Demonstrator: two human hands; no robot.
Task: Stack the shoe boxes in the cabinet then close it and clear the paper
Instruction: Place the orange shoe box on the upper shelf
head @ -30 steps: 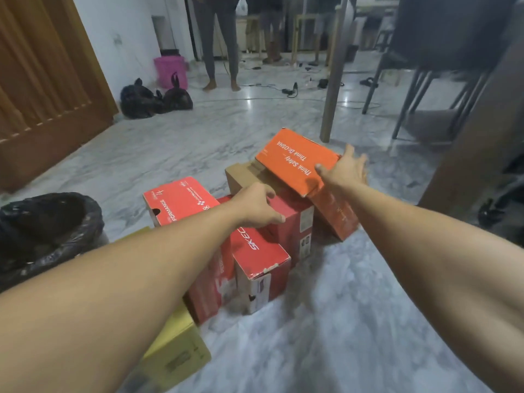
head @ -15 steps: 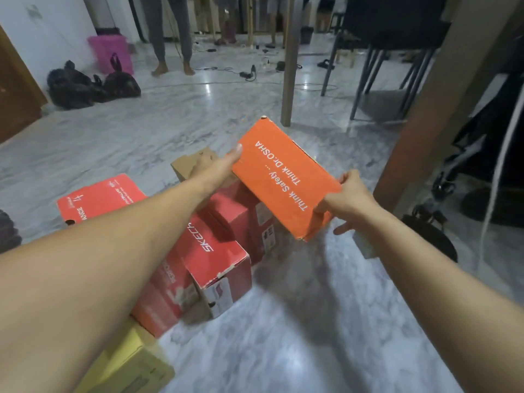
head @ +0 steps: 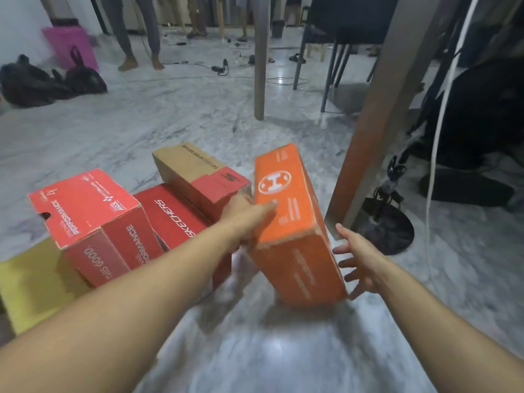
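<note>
Orange shoe box (head: 295, 222) tilted at centre frame, above the marble floor (head: 198, 120). Left hand (head: 246, 217) presses its left side, fingers flat; right hand (head: 358, 260) spread at its right edge.

An orange shoe box (head: 286, 211), lid shut and printed with a white round H logo, stands tilted on the marble floor, its near face sloping down toward the viewer. Just left of it sit three more closed boxes: a tan and red Skechers box (head: 198, 177) at the back, a red Skechers box (head: 173, 219) in front of it, and a red Performance box (head: 90, 219) resting partly on a flat yellow box (head: 25, 290).
</note>
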